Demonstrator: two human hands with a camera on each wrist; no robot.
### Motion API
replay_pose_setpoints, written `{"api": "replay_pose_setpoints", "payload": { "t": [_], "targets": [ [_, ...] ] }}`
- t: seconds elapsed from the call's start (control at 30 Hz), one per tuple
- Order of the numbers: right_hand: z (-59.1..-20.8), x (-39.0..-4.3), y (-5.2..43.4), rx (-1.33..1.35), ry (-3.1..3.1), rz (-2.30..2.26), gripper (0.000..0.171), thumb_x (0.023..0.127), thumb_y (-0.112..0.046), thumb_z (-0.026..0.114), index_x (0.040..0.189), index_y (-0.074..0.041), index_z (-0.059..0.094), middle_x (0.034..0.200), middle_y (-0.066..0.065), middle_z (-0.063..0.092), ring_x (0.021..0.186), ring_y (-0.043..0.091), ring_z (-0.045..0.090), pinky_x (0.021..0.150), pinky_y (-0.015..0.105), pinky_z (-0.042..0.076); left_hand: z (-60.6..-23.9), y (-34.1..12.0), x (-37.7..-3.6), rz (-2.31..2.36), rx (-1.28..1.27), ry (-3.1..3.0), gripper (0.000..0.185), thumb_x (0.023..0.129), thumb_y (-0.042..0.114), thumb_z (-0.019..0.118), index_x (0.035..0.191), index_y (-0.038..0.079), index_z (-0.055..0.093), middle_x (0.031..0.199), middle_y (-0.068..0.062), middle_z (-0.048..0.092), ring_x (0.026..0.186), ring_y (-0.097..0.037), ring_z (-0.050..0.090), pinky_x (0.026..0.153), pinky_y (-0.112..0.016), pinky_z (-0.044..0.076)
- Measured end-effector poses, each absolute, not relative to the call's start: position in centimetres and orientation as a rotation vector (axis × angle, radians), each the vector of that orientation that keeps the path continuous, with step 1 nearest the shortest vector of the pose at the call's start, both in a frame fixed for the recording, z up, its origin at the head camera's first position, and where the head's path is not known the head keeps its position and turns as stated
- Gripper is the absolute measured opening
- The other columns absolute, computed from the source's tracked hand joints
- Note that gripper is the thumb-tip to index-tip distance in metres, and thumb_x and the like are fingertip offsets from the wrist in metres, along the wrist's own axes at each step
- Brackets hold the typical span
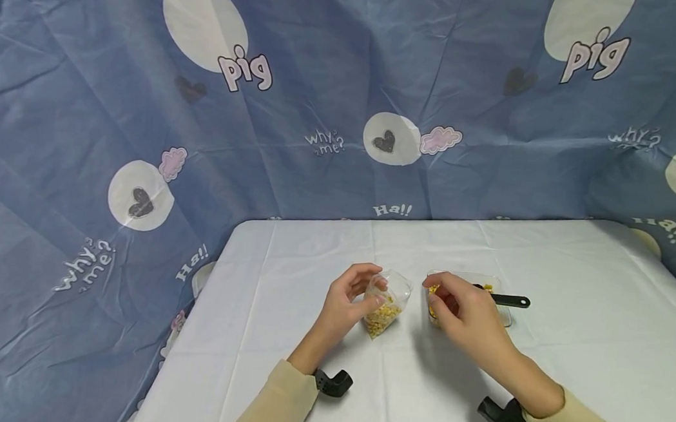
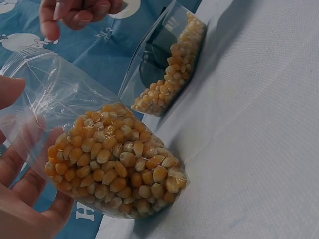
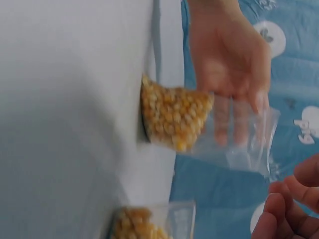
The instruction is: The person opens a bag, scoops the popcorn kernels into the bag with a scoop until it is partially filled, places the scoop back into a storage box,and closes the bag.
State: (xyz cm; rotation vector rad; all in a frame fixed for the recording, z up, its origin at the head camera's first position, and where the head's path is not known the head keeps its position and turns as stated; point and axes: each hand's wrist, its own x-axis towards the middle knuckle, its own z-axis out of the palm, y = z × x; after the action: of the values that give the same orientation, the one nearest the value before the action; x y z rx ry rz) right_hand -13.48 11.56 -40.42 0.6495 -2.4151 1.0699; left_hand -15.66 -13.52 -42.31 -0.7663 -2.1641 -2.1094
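My left hand [image 1: 340, 305] holds a clear plastic bag [image 2: 65, 84] near its upper part, thumb on one side and fingers on the other. Yellow corn kernels [image 2: 119, 164] fill the bag's lower part, and its bottom meets the white cloth. To its right, my right hand [image 1: 473, 319] hovers by a clear rectangular container [image 1: 507, 317], hiding part of it. The right fingers [image 3: 281, 209] are loosely bent with nothing visible between them. More corn kernels [image 2: 174, 64] lie in the container. A black-handled utensil [image 1: 511, 301] rests in it, handle over the right side; its head is unclear.
A white cloth covers the table [image 1: 288, 266]. Behind and to the left hangs a blue printed curtain [image 1: 299, 92]. Each wrist wears a black camera mount, one on the left [image 1: 334, 383] and one on the right [image 1: 502, 415].
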Motion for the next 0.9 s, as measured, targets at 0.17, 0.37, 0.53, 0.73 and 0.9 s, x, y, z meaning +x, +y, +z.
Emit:
{"api": "replay_pose_setpoints", "payload": {
  "t": [0.17, 0.37, 0.53, 0.73, 0.9],
  "targets": [
    [-40.6, -13.4, 10.4, 0.712, -2.416, 1.122, 0.022, 0.094, -0.005, 0.069, 0.110, -0.020, 0.068, 0.071, -0.016, 0.056, 0.053, 0.002, 0.049, 0.051, 0.024, 0.044, -42.4, -13.5, -15.7, -2.098, -0.770, -2.159, 0.047, 0.090, -0.006, 0.069, 0.134, -0.005, 0.053, 0.116, -0.031, 0.063, 0.114, -0.042, 0.059, 0.105, -0.052, 0.041],
    [-41.1, -13.5, 9.2, 0.726, -2.421, 1.198, 0.026, 0.093, -0.007, 0.071, 0.112, -0.024, 0.067, 0.076, -0.016, 0.061, 0.061, 0.004, 0.056, 0.055, 0.024, 0.049, -42.5, -13.6, -15.9, -2.069, -0.791, -2.147, 0.045, 0.090, -0.006, 0.069, 0.132, 0.000, 0.055, 0.116, -0.028, 0.064, 0.112, -0.040, 0.061, 0.103, -0.052, 0.042],
    [-41.5, -13.7, 8.3, 0.758, -2.406, 1.236, 0.026, 0.091, -0.007, 0.074, 0.112, -0.021, 0.069, 0.076, -0.016, 0.063, 0.066, 0.003, 0.060, 0.056, 0.024, 0.051, -42.5, -13.6, -16.0, -2.053, -0.815, -2.132, 0.045, 0.090, -0.006, 0.070, 0.132, 0.001, 0.056, 0.116, -0.028, 0.064, 0.112, -0.040, 0.061, 0.102, -0.049, 0.044],
    [-41.6, -13.8, 7.5, 0.779, -2.394, 1.269, 0.020, 0.090, -0.010, 0.076, 0.106, -0.020, 0.073, 0.071, -0.018, 0.063, 0.059, 0.000, 0.060, 0.054, 0.024, 0.052, -42.4, -13.6, -15.9, -2.047, -0.797, -2.148, 0.044, 0.090, -0.004, 0.070, 0.132, 0.003, 0.057, 0.117, -0.027, 0.064, 0.112, -0.039, 0.061, 0.103, -0.049, 0.044],
    [-41.7, -14.1, 7.0, 0.794, -2.344, 1.262, 0.015, 0.088, -0.010, 0.078, 0.098, -0.020, 0.073, 0.077, -0.016, 0.066, 0.066, 0.001, 0.063, 0.055, 0.024, 0.054, -42.5, -13.5, -15.9, -2.039, -0.783, -2.148, 0.045, 0.090, -0.004, 0.071, 0.132, 0.003, 0.057, 0.117, -0.026, 0.064, 0.112, -0.040, 0.061, 0.103, -0.050, 0.043]
  ]
}}
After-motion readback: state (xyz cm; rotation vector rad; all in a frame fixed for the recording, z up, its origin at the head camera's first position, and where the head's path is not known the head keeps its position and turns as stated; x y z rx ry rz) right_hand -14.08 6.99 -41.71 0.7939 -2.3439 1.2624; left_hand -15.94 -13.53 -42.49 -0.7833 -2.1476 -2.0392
